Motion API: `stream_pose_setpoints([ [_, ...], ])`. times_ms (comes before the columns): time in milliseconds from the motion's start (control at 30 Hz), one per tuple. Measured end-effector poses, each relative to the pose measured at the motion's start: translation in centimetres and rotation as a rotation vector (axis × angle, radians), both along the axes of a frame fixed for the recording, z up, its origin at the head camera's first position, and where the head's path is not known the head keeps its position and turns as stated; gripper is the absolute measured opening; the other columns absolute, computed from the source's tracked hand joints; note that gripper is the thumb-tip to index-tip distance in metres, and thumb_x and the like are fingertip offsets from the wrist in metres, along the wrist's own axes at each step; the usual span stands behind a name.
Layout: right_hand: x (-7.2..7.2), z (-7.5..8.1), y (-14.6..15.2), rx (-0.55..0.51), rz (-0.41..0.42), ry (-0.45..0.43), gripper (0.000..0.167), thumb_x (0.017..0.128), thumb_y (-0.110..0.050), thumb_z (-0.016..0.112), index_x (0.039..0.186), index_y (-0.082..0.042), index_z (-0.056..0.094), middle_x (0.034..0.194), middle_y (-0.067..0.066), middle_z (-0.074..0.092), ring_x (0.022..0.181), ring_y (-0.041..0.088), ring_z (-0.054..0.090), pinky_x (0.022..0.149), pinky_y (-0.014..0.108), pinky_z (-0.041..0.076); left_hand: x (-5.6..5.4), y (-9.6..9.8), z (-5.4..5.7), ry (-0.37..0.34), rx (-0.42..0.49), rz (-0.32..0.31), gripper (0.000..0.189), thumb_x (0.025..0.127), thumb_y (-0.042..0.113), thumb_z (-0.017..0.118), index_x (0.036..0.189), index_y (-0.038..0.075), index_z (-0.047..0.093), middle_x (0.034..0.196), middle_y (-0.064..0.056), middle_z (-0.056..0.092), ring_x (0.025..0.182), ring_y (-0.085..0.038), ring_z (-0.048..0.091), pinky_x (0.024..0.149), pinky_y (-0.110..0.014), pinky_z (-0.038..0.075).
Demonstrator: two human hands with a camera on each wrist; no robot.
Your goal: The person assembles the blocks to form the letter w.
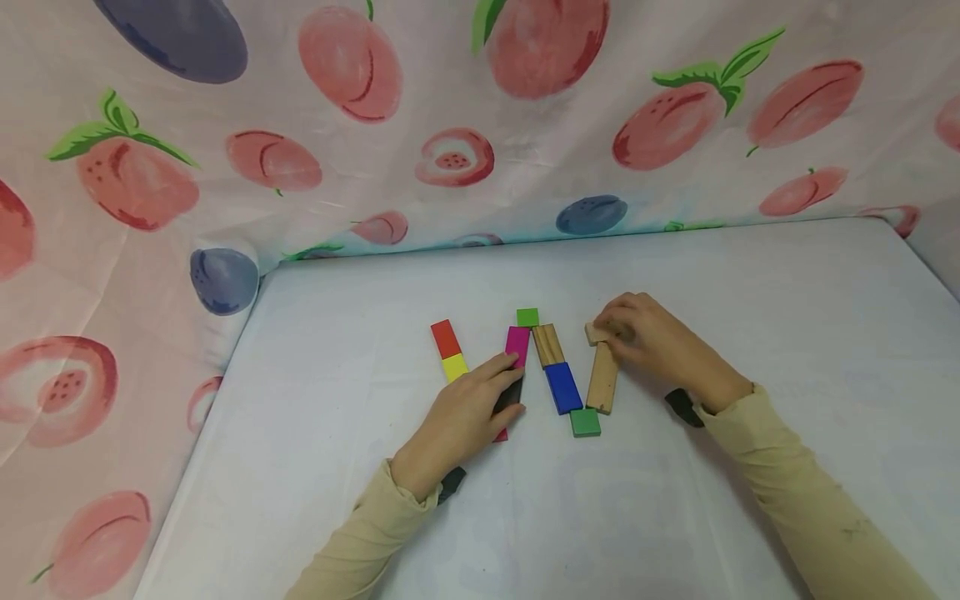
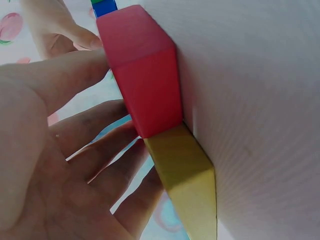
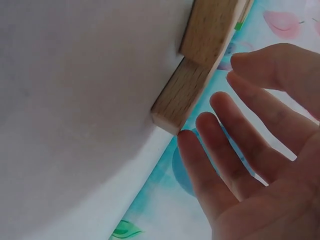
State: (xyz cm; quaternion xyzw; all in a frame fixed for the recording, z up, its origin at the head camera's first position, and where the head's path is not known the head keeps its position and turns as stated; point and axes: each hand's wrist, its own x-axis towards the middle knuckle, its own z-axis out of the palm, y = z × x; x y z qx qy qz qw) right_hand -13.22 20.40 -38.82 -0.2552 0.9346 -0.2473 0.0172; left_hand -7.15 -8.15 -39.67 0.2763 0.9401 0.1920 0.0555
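My left hand rests over the left-hand blocks, its fingers loosely stretched across a magenta block and a dark block. In the left wrist view its thumb and fingertips lie along a red block and a yellow block. My right hand is at a small wooden block, at the top of a long wooden block. Seen from the right wrist, its fingers are extended beside the wooden blocks, with no block between thumb and fingers.
Between the hands, a green block, a striped wooden block, a blue block and another green block form a zigzag on the white table. A fruit-print cloth hangs behind.
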Motion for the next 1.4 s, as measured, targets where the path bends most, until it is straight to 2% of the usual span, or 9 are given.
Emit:
stream_pose_setpoints([
  [467, -0.7, 0.2, 0.2, 0.051, -0.032, -0.03, 0.023, 0.089, 0.003, 0.069, 0.112, 0.005, 0.069, 0.111, 0.018, 0.067, 0.109, 0.034, 0.058, 0.095, 0.05, 0.051, 0.0, 0.1, 0.0, 0.001, -0.002, 0.002, 0.05, 0.094, 0.028, 0.069, 0.139, 0.008, 0.058, 0.15, -0.007, 0.049, 0.138, -0.022, 0.048, 0.109, -0.037, 0.045],
  [867, -1.0, 0.1, 0.5, -0.017, -0.064, -0.055, 0.024, 0.092, -0.004, 0.068, 0.115, 0.001, 0.07, 0.11, 0.015, 0.067, 0.104, 0.03, 0.059, 0.09, 0.049, 0.052, 0.0, 0.1, 0.2, 0.004, 0.001, -0.003, 0.05, 0.094, 0.028, 0.069, 0.138, 0.007, 0.059, 0.149, -0.009, 0.05, 0.137, -0.024, 0.049, 0.109, -0.039, 0.045],
  [1100, -1.2, -0.1, 0.6, -0.021, -0.061, -0.065, 0.031, 0.093, -0.006, 0.067, 0.124, 0.001, 0.068, 0.109, 0.016, 0.067, 0.1, 0.028, 0.058, 0.084, 0.045, 0.052, 0.1, 0.1, 0.1, 0.007, 0.009, -0.003, 0.05, 0.094, 0.029, 0.07, 0.138, 0.008, 0.059, 0.149, -0.008, 0.05, 0.136, -0.025, 0.05, 0.108, -0.039, 0.046],
  [1400, -1.5, -0.1, 0.5, -0.084, -0.109, -0.181, 0.037, 0.094, -0.01, 0.067, 0.129, 0.002, 0.064, 0.105, 0.016, 0.063, 0.093, 0.026, 0.059, 0.078, 0.039, 0.052, 0.2, 0.0, 0.2, 0.01, 0.007, -0.004, 0.05, 0.093, 0.028, 0.07, 0.138, 0.007, 0.059, 0.149, -0.008, 0.05, 0.137, -0.025, 0.049, 0.108, -0.04, 0.046],
])
